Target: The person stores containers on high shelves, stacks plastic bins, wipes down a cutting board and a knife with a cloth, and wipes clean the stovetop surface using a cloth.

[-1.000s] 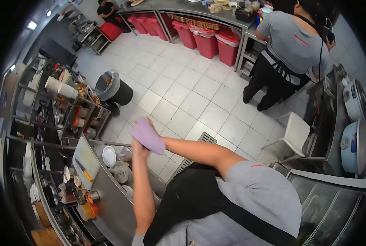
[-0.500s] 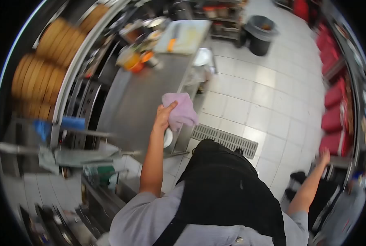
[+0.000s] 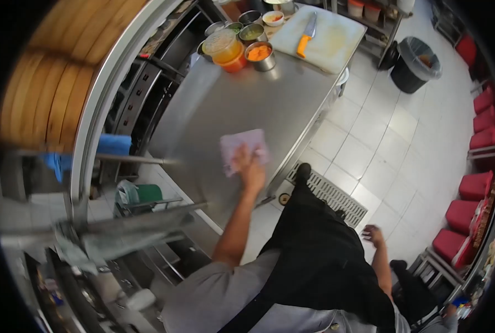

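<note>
My left hand (image 3: 249, 167) lies flat on a folded pink cloth (image 3: 242, 139), fingers spread, pressing it to the steel worktable (image 3: 203, 122). The cloth is spread out under the palm and fingertips. My right hand (image 3: 374, 236) hangs low by my right side over the floor, its fingers loosely bent and apart, with nothing visible in it. Beyond the cloth stand a metal pot of orange pieces (image 3: 259, 55) and a lidded plastic tub (image 3: 224, 47) on an orange container. A knife with an orange handle (image 3: 303, 45) rests on a white cutting board (image 3: 336, 41).
Stacked bamboo steamers (image 3: 47, 105) fill a shelf at left. A metal rail with a grey cloth (image 3: 108, 247) runs near my left side. A floor drain grate (image 3: 336, 197) lies by my feet. A lined bin (image 3: 414, 66) stands ahead; red cushioned seats (image 3: 461, 216) line the right.
My left hand has gone from gripping the bunched cloth above the table to lying flat on it against the tabletop. My right hand has come in from the right, closer to my body.
</note>
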Demonstrator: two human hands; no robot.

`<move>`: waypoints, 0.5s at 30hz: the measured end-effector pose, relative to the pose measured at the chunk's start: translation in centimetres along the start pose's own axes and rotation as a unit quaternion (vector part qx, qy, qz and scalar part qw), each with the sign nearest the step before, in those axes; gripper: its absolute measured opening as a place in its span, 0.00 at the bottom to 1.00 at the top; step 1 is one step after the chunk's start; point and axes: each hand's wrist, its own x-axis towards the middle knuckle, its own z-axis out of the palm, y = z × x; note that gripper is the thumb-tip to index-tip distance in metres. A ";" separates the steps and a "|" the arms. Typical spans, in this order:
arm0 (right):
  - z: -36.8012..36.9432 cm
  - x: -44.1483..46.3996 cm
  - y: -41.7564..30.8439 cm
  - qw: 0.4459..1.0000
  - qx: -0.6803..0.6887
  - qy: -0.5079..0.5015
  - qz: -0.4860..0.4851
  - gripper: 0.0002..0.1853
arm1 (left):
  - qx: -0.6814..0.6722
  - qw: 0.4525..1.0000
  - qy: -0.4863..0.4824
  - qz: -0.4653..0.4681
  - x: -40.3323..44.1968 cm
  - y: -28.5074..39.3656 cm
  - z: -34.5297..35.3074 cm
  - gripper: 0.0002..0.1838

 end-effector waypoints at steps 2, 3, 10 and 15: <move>-1.0 4.0 -0.9 0.993 -0.080 0.005 -0.085 0.16 | -0.019 0.991 -0.082 0.105 4.3 2.6 -0.2 0.31; -1.3 6.0 -1.8 0.985 -0.120 0.030 -0.123 0.15 | -0.017 0.988 -0.094 0.122 6.8 2.0 -0.5 0.30; 10.4 9.0 -16.3 0.985 -0.072 0.091 -0.131 0.19 | -0.027 1.000 -0.005 -0.011 20.8 -22.6 0.1 0.27; 16.4 9.9 -12.8 0.986 -0.143 -0.025 -0.078 0.18 | 0.174 0.980 0.065 -0.071 16.1 -50.5 -5.9 0.16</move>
